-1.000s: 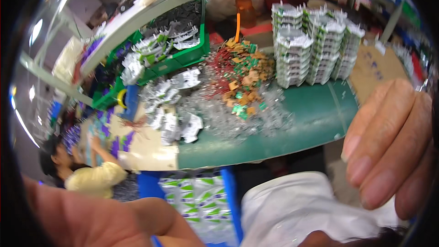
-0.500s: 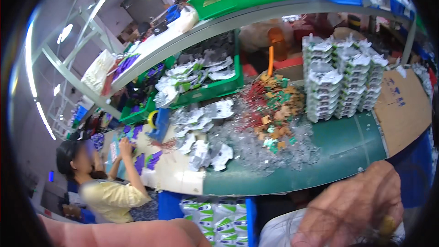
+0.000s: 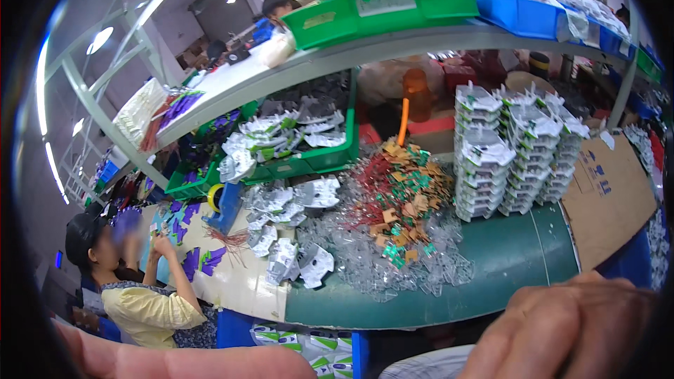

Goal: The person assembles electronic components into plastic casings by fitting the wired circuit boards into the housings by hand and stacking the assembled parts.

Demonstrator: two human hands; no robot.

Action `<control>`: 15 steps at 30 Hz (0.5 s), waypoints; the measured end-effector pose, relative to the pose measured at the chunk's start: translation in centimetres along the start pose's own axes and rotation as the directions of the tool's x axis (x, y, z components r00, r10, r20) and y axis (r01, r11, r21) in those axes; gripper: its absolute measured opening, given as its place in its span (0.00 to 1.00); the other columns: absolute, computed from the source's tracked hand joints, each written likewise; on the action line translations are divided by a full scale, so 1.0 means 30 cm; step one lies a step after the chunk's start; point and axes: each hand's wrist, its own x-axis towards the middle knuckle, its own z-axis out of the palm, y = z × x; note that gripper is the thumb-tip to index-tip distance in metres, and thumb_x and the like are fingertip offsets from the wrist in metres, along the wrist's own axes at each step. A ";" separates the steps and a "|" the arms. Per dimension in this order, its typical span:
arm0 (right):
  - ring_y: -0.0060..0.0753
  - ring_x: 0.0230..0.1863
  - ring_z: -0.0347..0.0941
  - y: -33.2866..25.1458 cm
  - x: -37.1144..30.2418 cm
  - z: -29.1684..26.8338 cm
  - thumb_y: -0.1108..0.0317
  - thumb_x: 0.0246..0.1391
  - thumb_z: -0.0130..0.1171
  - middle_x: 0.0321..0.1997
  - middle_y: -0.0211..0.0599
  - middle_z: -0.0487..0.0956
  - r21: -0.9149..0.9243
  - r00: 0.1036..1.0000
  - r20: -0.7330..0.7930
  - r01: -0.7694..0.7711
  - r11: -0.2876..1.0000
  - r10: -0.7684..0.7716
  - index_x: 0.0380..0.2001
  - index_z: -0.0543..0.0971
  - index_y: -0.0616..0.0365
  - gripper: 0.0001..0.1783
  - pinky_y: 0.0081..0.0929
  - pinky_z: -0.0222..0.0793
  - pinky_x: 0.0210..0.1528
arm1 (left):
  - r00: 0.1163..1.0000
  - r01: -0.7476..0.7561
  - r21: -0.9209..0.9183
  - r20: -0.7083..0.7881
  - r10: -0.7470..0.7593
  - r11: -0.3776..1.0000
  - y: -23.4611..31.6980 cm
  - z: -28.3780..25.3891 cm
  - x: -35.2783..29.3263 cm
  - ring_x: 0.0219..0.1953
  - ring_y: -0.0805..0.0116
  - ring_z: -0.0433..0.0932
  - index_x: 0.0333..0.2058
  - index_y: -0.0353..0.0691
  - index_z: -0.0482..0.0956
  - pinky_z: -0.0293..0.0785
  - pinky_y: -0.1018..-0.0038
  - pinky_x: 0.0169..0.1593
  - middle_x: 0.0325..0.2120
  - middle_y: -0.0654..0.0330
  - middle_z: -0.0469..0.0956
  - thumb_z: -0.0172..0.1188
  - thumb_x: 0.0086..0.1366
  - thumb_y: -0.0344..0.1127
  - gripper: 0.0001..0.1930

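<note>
My left hand [image 3: 189, 363] is large and close at the lower left edge, a finger stretched out flat and the rest cut off by the frame. At the lower right my right hand [image 3: 562, 330] shows its back, fingers bent and pressed together; the fingertips and anything in them are hidden. Both hands are this side of the green-topped bench [image 3: 337, 309]. On it lies a heap of clear plastic parts [image 3: 435, 260], with small orange and green pieces [image 3: 411, 196] and red wires [image 3: 351, 196] on top. White and grey molded shells [image 3: 281, 260] lie left of the heap.
Stacked white housings [image 3: 484, 161] stand at the right, beside a cardboard sheet [image 3: 604, 189]. A green bin [image 3: 302, 161] of shells sits at the back, under a shelf with green [image 3: 379, 10] and blue bins [image 3: 519, 14]. A co-worker [image 3: 151, 309] handles small parts at the left.
The view has shifted, so the bench and stacks sit lower in the picture. My right hand has moved down and right, toward the lower corner; my left hand remains at the bottom edge.
</note>
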 end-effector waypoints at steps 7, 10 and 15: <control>0.26 0.26 0.71 0.000 -0.037 -0.054 0.59 0.60 0.58 0.29 0.35 0.76 -0.104 0.997 -0.045 0.050 0.993 -0.055 0.27 0.76 0.53 0.11 0.29 0.70 0.30 | 0.996 0.089 -0.073 0.035 -0.087 0.993 0.000 0.028 -0.039 0.45 0.64 0.76 0.61 0.53 0.64 0.70 0.64 0.47 0.46 0.56 0.77 0.55 0.67 0.53 0.27; 0.25 0.29 0.72 0.003 -0.065 -0.054 0.62 0.58 0.59 0.31 0.32 0.76 -0.209 0.985 -0.073 0.140 0.968 -0.159 0.28 0.76 0.53 0.09 0.30 0.68 0.35 | 0.993 0.119 -0.106 0.033 -0.116 0.987 0.012 0.035 -0.061 0.46 0.64 0.76 0.62 0.54 0.64 0.70 0.63 0.48 0.46 0.57 0.78 0.55 0.67 0.52 0.27; 0.23 0.35 0.72 -0.008 -0.137 -0.043 0.66 0.56 0.61 0.34 0.27 0.76 -0.350 0.947 -0.092 0.258 0.900 -0.308 0.29 0.75 0.52 0.06 0.31 0.66 0.44 | 0.981 0.192 -0.129 0.033 -0.189 0.973 0.052 0.044 -0.102 0.46 0.64 0.76 0.62 0.56 0.63 0.69 0.63 0.49 0.46 0.58 0.78 0.54 0.68 0.52 0.26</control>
